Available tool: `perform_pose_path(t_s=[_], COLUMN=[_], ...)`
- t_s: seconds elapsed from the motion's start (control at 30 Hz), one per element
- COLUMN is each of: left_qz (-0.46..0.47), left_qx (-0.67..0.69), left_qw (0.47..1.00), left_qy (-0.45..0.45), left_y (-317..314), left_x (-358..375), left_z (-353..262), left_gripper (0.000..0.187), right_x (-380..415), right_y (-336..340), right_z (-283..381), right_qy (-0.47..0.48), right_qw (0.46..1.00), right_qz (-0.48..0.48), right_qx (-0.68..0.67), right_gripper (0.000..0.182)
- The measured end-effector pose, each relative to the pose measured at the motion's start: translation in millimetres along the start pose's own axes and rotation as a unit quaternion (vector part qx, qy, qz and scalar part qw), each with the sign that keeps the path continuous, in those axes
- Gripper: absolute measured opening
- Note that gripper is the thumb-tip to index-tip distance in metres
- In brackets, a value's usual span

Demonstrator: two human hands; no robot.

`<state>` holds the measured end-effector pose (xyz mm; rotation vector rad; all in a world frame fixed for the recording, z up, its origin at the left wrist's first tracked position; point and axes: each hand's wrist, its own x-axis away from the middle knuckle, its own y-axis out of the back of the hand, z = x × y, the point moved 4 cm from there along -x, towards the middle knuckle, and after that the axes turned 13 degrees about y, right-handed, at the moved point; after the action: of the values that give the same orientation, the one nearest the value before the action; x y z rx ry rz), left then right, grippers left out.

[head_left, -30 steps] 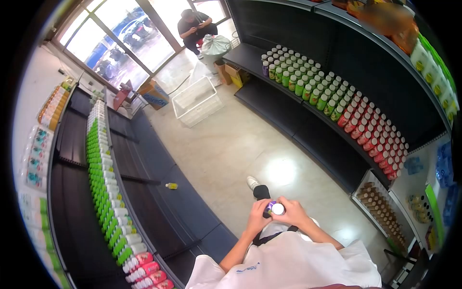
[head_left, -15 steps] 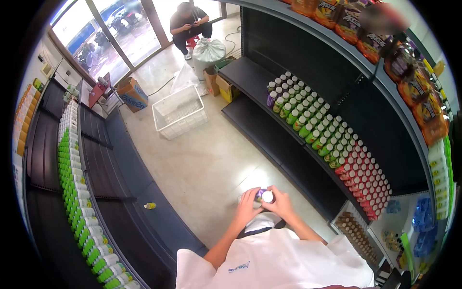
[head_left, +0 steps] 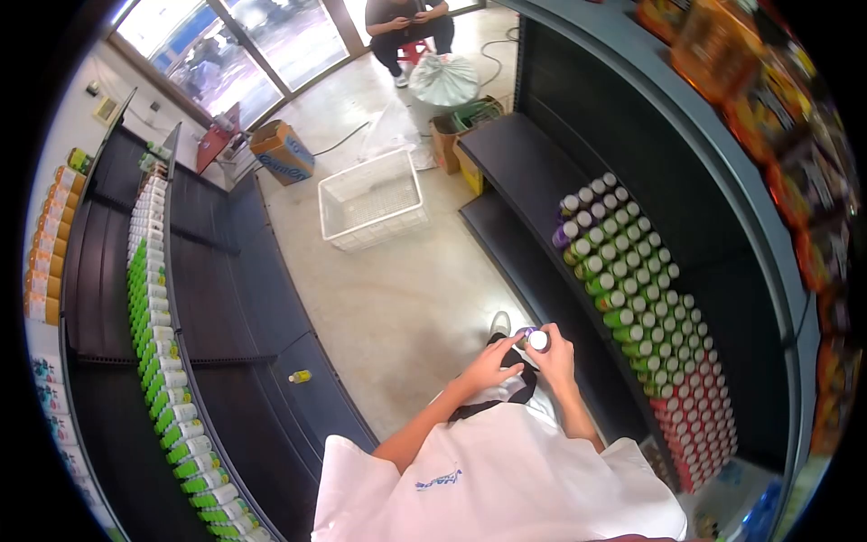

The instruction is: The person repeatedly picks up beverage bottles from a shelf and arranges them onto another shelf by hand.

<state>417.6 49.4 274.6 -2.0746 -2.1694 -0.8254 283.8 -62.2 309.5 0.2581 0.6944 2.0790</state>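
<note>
Low in front of my shirt, my right hand (head_left: 556, 359) is wrapped round a purple bottle with a white cap (head_left: 539, 341); the cap faces up toward me. My left hand (head_left: 490, 369) lies just left of it, fingers stretched out and their tips right at the bottle's side. To the right, rows of white-capped bottles stand on the shelf: a few purple bottles (head_left: 562, 233) at the near-door end, then green bottles (head_left: 623, 318), then red bottles (head_left: 691, 411).
A white plastic crate (head_left: 375, 233) sits on the floor ahead. Beyond it are a cardboard box (head_left: 282, 152), a tied sack (head_left: 444, 81) and a seated person (head_left: 406, 27). Along the left, a shelf holds green-and-white bottles (head_left: 163, 361); a small yellow bottle (head_left: 300, 377) lies lower down.
My view has shifted forward and toward the right shelf. The bottle has moved right with my right hand, and my left hand's fingers have opened out beside it.
</note>
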Motion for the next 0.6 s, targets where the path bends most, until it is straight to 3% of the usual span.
perform_pose_path(t_s=[0.1, 0.17, 0.23, 0.3, 0.37, 0.47, 0.6], left_qz=[0.014, -0.010, -0.046, -0.057, -0.069, -0.046, -0.017], left_qx=[0.122, 0.136, 0.123, 0.143, 0.123, 0.128, 0.072], left_qw=[0.989, 0.988, 0.991, 0.986, 0.989, 0.989, 0.997], left_qy=[0.084, 0.069, 0.011, 0.067, 0.047, 0.059, 0.022], left_y=[19, 31, 36, 45, 52, 54, 53], left_x=[-50, -93, -137, -172, -210, -270, -340], left_z=[-3, 4, 17, 12, 7, 14, 34], left_gripper=[0.072, 0.069, 0.067, 0.066, 0.066, 0.067, 0.066], right_x=[-58, -98, -137, -170, -202, -241, -278], right_y=[-3, -3, -2, -4, -4, -9, -15], right_z=[-13, -16, -23, -41, -50, -82, -115], right_qy=[-0.004, 0.054, 0.015, 0.010, 0.028, 0.007, -0.035], right_qw=[0.999, 0.996, 0.993, 0.992, 0.990, 0.995, 0.986], right_qz=[0.031, 0.024, 0.063, 0.060, 0.060, 0.020, 0.008], right_qx=[0.019, 0.065, 0.094, 0.108, 0.126, 0.100, 0.163], right_gripper=[0.039, 0.039, 0.041, 0.042, 0.042, 0.041, 0.039])
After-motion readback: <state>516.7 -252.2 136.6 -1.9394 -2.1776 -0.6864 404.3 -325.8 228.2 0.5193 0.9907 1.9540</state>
